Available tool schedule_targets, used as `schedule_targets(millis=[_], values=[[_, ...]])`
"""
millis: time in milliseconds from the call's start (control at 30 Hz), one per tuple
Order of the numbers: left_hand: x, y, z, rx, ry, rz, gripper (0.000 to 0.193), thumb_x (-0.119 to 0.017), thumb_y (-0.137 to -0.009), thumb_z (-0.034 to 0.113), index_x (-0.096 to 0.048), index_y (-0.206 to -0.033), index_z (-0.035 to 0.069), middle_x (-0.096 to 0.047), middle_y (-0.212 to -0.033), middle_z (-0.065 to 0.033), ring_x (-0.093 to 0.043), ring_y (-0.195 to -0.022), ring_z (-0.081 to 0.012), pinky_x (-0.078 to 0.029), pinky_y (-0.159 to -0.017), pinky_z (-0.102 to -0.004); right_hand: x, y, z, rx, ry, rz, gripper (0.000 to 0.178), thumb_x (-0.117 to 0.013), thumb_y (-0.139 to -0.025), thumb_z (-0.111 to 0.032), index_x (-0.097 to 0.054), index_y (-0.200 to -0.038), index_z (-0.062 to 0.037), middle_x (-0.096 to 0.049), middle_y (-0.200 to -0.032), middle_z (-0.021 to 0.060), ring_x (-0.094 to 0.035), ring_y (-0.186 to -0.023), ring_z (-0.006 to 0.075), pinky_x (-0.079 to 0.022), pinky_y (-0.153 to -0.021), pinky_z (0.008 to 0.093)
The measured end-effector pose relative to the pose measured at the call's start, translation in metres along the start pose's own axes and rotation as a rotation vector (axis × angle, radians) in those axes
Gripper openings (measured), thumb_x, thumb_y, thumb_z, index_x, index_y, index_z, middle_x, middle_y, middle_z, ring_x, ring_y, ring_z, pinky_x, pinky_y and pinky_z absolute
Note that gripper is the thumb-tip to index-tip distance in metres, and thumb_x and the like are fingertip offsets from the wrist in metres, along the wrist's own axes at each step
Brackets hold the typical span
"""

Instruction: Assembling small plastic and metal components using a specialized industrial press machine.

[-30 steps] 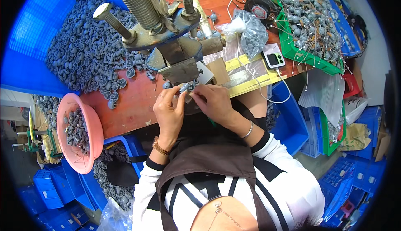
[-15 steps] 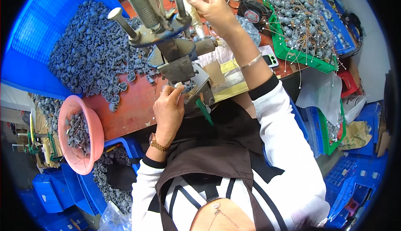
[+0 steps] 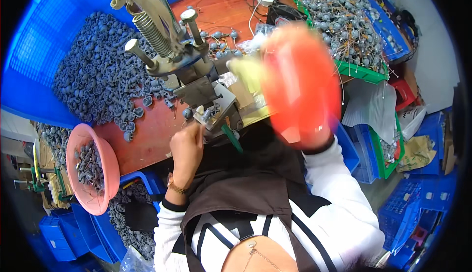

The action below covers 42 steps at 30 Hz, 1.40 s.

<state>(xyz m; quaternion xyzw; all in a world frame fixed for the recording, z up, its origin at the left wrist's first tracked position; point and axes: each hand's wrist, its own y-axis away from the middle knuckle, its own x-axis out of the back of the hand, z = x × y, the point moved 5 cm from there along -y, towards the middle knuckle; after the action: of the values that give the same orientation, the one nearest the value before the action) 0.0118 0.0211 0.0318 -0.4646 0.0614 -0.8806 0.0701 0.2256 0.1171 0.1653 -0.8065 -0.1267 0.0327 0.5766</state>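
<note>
A hand press with a coiled spring (image 3: 151, 32) and two upright bolts stands before me on the red table. My left hand (image 3: 187, 146) is at its base, thumb and finger pinched together beside the metal block (image 3: 219, 105); a pale cover shows on one fingertip. Small grey parts (image 3: 211, 111) lie right by those fingertips, and what the pinch holds is too small to make out. My right hand (image 3: 301, 87) is a large red-orange smear to the right of the press, its fingers lost in the blur. A pale yellow shape (image 3: 246, 71), also blurred, adjoins it.
Grey rounded parts (image 3: 103, 70) spill from a blue crate (image 3: 37, 65) at left. A pink basin (image 3: 112, 171) holds wired parts. At right, a green tray (image 3: 361, 72) is heaped with wired grey balls (image 3: 339, 21). A green handle (image 3: 231, 138) juts from the press base.
My right hand has come down and nearer from the top of the press, now blurred. My left hand has drawn slightly down and left. The whole view has shifted a little.
</note>
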Motion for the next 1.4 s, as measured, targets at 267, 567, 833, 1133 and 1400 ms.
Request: schedule_targets(millis=[267,567,833,1133,1400], values=[[0.037,0.055,-0.022,0.433,1.149,0.043,0.026,-0.051,-0.096,0.017,-0.063,-0.094,-0.006,-0.048,-0.058,0.0014,-0.037,-0.050,-0.0052,-0.028,-0.049,-0.0195,-0.005,0.066,0.288,-0.887,0.981,-0.416,0.037,-0.069,-0.074,-0.034,-0.067,-0.083,0.0019,-0.066,-0.084,0.0232,-0.066,-0.080,0.0370,-0.052,-0.073,0.0423],[0.069,0.044,-0.004,0.281,0.943,-0.243,0.026,-0.049,-0.091,0.010,-0.066,-0.079,-0.006,-0.065,-0.064,-0.0130,-0.052,-0.045,-0.0089,-0.038,-0.043,-0.0199,-0.044,0.052,0.281,-0.991,0.136,0.047,0.028,-0.070,-0.082,-0.022,-0.059,-0.097,-0.0012,-0.061,-0.068,0.0052,-0.059,-0.058,0.0123,-0.047,-0.051,0.0263],[0.079,0.033,0.026,-0.244,1.708,-0.032,0.029,-0.057,-0.091,0.017,-0.061,-0.068,0.000,-0.063,-0.058,-0.0169,-0.059,-0.045,-0.0271,-0.049,-0.044,-0.0342,-0.005,-0.020,0.192,-0.630,-0.578,0.191,0.029,-0.066,-0.087,-0.022,-0.061,-0.108,-0.0032,-0.048,-0.063,-0.0055,-0.038,-0.049,0.0023,-0.033,-0.043,0.0185],[0.257,0.098,-0.124,-0.133,0.618,1.134,0.027,-0.049,-0.093,0.010,-0.052,-0.116,-0.006,-0.057,-0.116,-0.0138,-0.057,-0.102,-0.0226,-0.049,-0.085,-0.0301,-0.004,-0.013,0.135,-0.924,-0.384,-0.342,0.058,-0.065,-0.084,-0.014,-0.042,-0.137,-0.0087,-0.062,-0.109,0.0112,-0.056,-0.072,0.0071,-0.045,-0.056,0.0194],[0.144,0.024,-0.149,0.147,-0.090,0.732,0.035,-0.063,-0.084,0.011,-0.058,-0.115,-0.002,-0.061,-0.114,-0.0142,-0.059,-0.105,-0.0253,-0.047,-0.089,-0.0362,-0.015,0.008,0.101,-1.118,-0.001,-0.682,0.035,-0.052,-0.089,-0.006,-0.056,-0.123,-0.0089,-0.065,-0.074,0.0036,-0.047,-0.044,0.0012,-0.035,-0.038,0.0149]])
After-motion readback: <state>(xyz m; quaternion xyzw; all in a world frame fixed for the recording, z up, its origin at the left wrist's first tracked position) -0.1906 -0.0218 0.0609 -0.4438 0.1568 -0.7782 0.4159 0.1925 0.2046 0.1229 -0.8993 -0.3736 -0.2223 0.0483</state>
